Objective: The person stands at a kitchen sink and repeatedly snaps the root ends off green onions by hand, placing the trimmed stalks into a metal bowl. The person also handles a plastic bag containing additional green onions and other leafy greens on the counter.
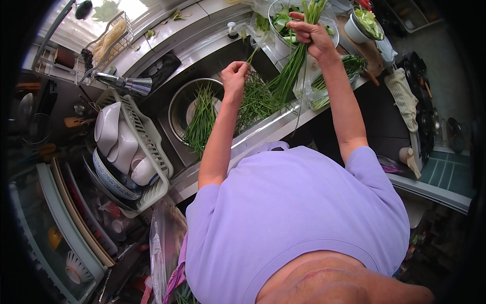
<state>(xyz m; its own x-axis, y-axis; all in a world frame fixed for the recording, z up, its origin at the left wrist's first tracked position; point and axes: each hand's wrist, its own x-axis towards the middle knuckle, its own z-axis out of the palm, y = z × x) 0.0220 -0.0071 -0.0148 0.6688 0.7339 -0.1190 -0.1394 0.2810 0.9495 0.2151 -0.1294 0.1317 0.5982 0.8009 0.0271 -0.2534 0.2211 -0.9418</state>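
Note:
A bunch of long green chives hangs from my right hand, its pale stem ends up and its leaves trailing down to the sink. My left hand pinches a thin stem between thumb and fingertips, above the sink. Loose chives lie in a heap in the sink between my hands. To the left stands a round steel basin, with another bunch of chives lying in it and over its rim. A plastic bag with more chives rests on the counter by my right forearm.
A colander of leafy greens stands behind my right hand, near a white container of cut vegetables. A chrome faucet is at the left of the sink. A dish rack holds bowls and plates. A soap pump stands at the back edge.

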